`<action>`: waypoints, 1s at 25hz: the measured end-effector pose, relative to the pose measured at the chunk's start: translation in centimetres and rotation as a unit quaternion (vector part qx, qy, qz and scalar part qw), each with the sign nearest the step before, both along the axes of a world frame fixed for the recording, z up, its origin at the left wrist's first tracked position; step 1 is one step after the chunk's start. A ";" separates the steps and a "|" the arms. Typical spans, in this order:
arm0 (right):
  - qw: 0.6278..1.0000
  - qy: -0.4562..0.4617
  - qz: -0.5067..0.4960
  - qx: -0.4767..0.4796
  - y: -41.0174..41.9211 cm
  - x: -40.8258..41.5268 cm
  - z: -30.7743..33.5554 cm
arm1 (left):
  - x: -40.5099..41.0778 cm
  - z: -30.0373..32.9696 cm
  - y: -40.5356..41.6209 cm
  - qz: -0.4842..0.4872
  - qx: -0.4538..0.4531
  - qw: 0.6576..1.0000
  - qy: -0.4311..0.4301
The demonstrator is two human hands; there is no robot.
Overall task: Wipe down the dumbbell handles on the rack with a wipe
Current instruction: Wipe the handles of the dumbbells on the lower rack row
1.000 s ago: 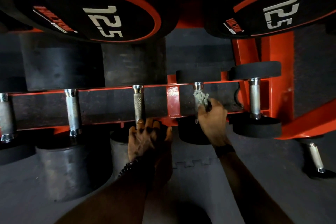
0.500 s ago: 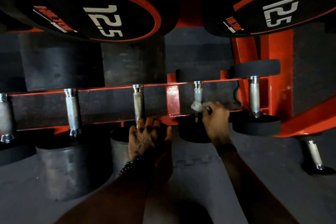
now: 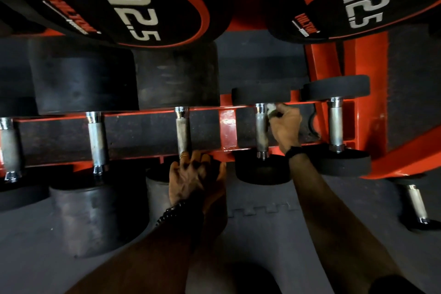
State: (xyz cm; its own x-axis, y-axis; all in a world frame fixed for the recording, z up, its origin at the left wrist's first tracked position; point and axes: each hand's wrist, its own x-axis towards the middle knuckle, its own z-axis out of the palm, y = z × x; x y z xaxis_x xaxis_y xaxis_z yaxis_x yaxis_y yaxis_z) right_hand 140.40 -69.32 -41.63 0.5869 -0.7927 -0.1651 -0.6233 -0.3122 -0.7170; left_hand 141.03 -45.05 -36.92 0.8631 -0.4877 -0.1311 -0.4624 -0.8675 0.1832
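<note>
Two hands are showing in the head view. The right hand [image 3: 285,126] is pinching a small pale wipe [image 3: 271,108] and pressing it against the top end of one dumbbell handle [image 3: 261,130] on the red rack [image 3: 228,127]. So the wiping step is going on at this handle. The wipe is sitting at the fingertips, touching the handle's right side near the far weight. The left hand [image 3: 194,178] is resting with its fingers curled over the dark weight under the next handle to the left [image 3: 183,130], holding no wipe. Next, I think the wipe is needing a rub along the handle, then a move to another handle [image 3: 335,124].
</note>
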 end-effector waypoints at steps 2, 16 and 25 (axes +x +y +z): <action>0.994 0.084 0.058 0.025 -0.1 -2.5 -2.3 | -0.1 0.1 0.0 -0.005 -0.007 1.000 -0.002; 0.923 0.016 0.034 0.382 -0.8 -0.9 0.3 | -0.3 0.3 0.0 0.000 -0.004 1.000 0.008; 0.935 -0.027 -0.088 0.342 1.4 -2.9 1.0 | 0.2 -0.3 0.3 -0.020 0.006 0.999 0.031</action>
